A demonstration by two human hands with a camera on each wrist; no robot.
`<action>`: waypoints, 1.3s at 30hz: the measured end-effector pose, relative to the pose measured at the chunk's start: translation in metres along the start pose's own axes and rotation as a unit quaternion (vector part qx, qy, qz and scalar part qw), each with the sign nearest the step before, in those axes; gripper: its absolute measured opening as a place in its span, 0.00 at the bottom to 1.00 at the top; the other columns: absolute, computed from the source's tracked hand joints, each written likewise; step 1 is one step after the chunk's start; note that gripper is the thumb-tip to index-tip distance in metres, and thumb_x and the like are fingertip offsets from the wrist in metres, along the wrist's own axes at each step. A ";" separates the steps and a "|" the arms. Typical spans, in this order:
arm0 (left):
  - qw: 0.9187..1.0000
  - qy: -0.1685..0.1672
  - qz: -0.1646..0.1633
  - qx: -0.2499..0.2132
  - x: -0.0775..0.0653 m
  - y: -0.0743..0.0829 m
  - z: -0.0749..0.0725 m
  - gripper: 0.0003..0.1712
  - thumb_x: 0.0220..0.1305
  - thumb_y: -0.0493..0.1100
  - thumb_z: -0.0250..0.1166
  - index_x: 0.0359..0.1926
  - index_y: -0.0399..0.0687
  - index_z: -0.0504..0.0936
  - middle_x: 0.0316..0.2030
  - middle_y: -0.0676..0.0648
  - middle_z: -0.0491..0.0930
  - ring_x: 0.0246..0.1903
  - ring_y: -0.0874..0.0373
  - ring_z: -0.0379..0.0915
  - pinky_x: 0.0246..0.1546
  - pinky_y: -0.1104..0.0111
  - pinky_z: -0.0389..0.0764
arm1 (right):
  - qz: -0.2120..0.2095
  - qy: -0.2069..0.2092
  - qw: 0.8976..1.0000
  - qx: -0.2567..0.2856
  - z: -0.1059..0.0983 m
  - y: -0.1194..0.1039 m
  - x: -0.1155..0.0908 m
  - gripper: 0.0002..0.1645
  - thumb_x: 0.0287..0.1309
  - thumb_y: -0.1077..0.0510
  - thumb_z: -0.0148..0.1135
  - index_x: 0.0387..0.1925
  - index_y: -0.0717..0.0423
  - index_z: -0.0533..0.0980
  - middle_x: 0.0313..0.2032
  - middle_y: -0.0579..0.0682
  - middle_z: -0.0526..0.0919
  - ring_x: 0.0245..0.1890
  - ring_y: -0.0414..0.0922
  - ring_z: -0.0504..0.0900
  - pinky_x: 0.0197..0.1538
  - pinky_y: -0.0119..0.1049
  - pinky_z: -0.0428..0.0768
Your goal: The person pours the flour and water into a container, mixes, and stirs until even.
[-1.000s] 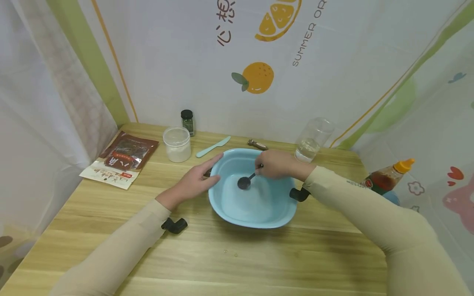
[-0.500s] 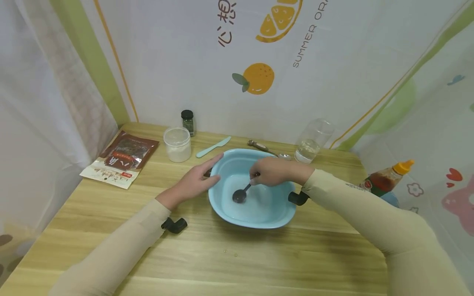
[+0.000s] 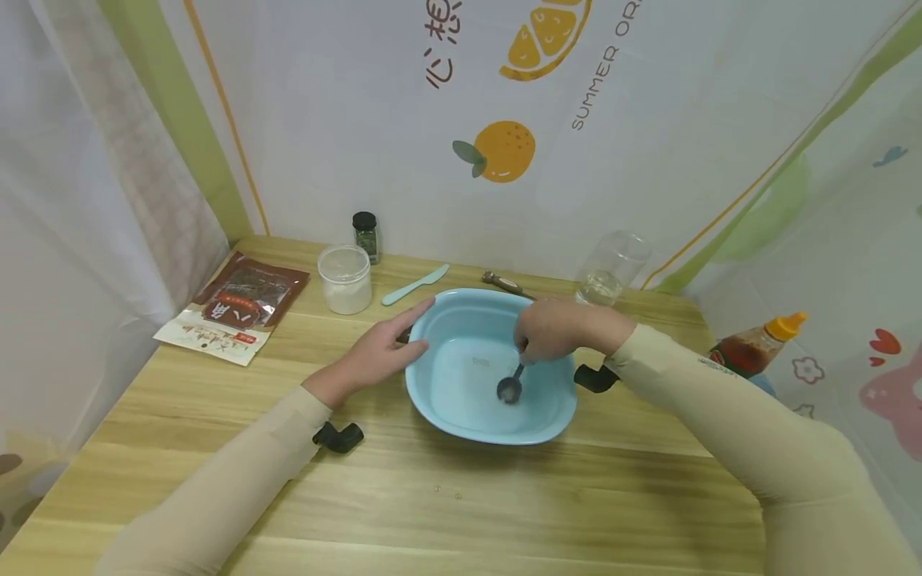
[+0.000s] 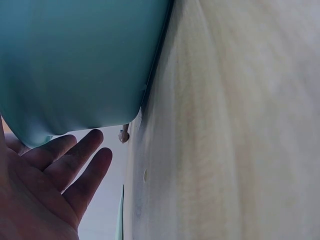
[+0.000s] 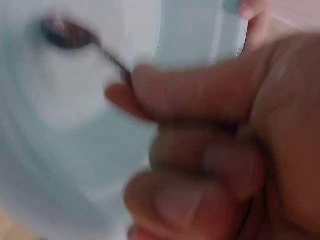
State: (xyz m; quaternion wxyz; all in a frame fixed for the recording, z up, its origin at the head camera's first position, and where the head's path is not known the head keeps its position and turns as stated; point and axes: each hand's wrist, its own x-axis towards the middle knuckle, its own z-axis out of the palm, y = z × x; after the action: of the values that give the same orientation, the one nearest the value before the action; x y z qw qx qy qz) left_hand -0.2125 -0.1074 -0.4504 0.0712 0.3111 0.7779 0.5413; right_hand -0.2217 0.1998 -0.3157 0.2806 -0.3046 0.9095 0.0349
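Note:
A light blue basin [image 3: 461, 412] stands on the wooden table in the head view. My left hand [image 3: 378, 352] steadies it at its left side, thumb on the rim. In the left wrist view, the fingers [image 4: 82, 177] lie extended under the rim along the outer wall. My right hand [image 3: 551, 328] reaches over the back right of the basin and pinches the handle of a small dark spoon [image 3: 509, 390] between thumb and forefinger. The spoon's round bowl points down, low inside the basin on the right. The right wrist view is blurred, with the spoon [image 5: 67, 32] at upper left.
Behind the basin lie a pale green knife [image 3: 415, 286] and a brown-handled utensil [image 3: 502, 282]. Jars [image 3: 346, 280] stand back left, beside a brown packet [image 3: 241, 304]. A glass [image 3: 601, 284] of clear liquid is back right. A sauce bottle [image 3: 752, 348] stands far right.
The right hand first carried the spoon forward and left, then swung it rightward across the basin. The left hand has stayed at the rim. The second utensil's shiny end is now hidden.

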 end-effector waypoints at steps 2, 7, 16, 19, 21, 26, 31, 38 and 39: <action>1.000 0.000 0.000 0.002 0.000 0.001 0.000 0.42 0.82 0.45 0.61 0.89 0.44 0.56 0.77 0.31 0.72 0.64 0.36 0.83 0.56 0.56 0.92 | -0.036 -0.020 0.999 0.023 0.003 -0.007 0.005 0.11 0.75 0.54 0.68 0.33 0.49 0.89 0.30 0.40 0.84 0.29 0.39 0.76 0.35 0.34 0.77; 1.000 -0.001 0.001 0.008 -0.001 0.002 0.000 0.42 0.83 0.45 0.61 0.90 0.45 0.56 0.77 0.31 0.73 0.64 0.36 0.84 0.57 0.56 0.92 | -0.069 0.024 0.995 0.062 0.009 -0.019 0.025 0.11 0.80 0.52 0.66 0.40 0.50 0.89 0.33 0.42 0.86 0.33 0.40 0.79 0.39 0.36 0.80; 1.000 -0.002 0.000 0.007 0.000 0.002 0.002 0.42 0.83 0.45 0.61 0.89 0.43 0.56 0.75 0.29 0.74 0.63 0.36 0.84 0.55 0.57 0.93 | 0.071 0.141 0.988 0.006 0.006 -0.001 0.021 0.20 0.75 0.59 0.58 0.22 0.49 0.73 0.21 0.42 0.67 0.22 0.40 0.65 0.25 0.33 0.64; 1.000 -0.003 -0.004 0.004 0.001 0.003 0.001 0.42 0.83 0.45 0.61 0.90 0.45 0.56 0.75 0.29 0.75 0.63 0.36 0.84 0.53 0.58 0.94 | 0.108 0.091 0.990 -0.028 0.000 0.001 0.011 0.23 0.72 0.61 0.55 0.19 0.45 0.64 0.20 0.43 0.62 0.21 0.41 0.61 0.24 0.33 0.61; 1.000 -0.002 -0.005 0.003 0.001 0.003 0.001 0.43 0.83 0.45 0.62 0.90 0.45 0.56 0.75 0.29 0.75 0.63 0.35 0.84 0.53 0.58 0.94 | 0.121 0.044 0.990 -0.056 -0.005 -0.002 0.004 0.22 0.72 0.60 0.56 0.19 0.45 0.66 0.20 0.44 0.64 0.22 0.41 0.64 0.24 0.34 0.64; 1.000 -0.001 -0.003 0.000 -0.001 0.002 0.000 0.43 0.83 0.44 0.62 0.90 0.45 0.56 0.75 0.29 0.74 0.64 0.35 0.84 0.53 0.58 0.94 | 0.052 -0.052 0.996 -0.052 -0.009 -0.014 0.001 0.19 0.68 0.60 0.62 0.20 0.46 0.74 0.21 0.41 0.69 0.23 0.40 0.66 0.27 0.34 0.66; 1.000 -0.002 -0.003 0.000 -0.001 0.002 0.001 0.43 0.83 0.44 0.62 0.90 0.45 0.56 0.76 0.30 0.73 0.63 0.35 0.84 0.53 0.58 0.94 | -0.057 -0.062 0.996 0.036 0.001 -0.022 0.017 0.11 0.74 0.56 0.68 0.32 0.48 0.88 0.28 0.39 0.83 0.29 0.38 0.75 0.34 0.32 0.75; 1.000 -0.001 0.005 0.009 -0.001 0.002 0.000 0.42 0.83 0.45 0.61 0.90 0.44 0.56 0.76 0.30 0.74 0.64 0.36 0.84 0.57 0.56 0.92 | -0.058 0.048 0.993 0.087 0.011 -0.021 0.036 0.11 0.80 0.54 0.66 0.42 0.53 0.90 0.35 0.46 0.88 0.34 0.40 0.79 0.39 0.36 0.80; 1.000 -0.001 0.005 0.012 -0.001 0.002 0.000 0.42 0.83 0.45 0.61 0.90 0.45 0.56 0.76 0.31 0.74 0.64 0.37 0.84 0.57 0.56 0.92 | -0.043 0.069 0.994 0.080 0.011 -0.019 0.036 0.12 0.80 0.53 0.65 0.44 0.54 0.90 0.36 0.47 0.89 0.34 0.41 0.80 0.39 0.37 0.81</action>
State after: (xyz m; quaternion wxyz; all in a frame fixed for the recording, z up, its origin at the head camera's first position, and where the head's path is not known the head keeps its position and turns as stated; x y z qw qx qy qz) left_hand -0.2112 -0.1073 -0.4490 0.0653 0.3163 0.7825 0.5324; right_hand -0.2290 0.1675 -0.3420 0.2421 -0.3217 0.9127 -0.0706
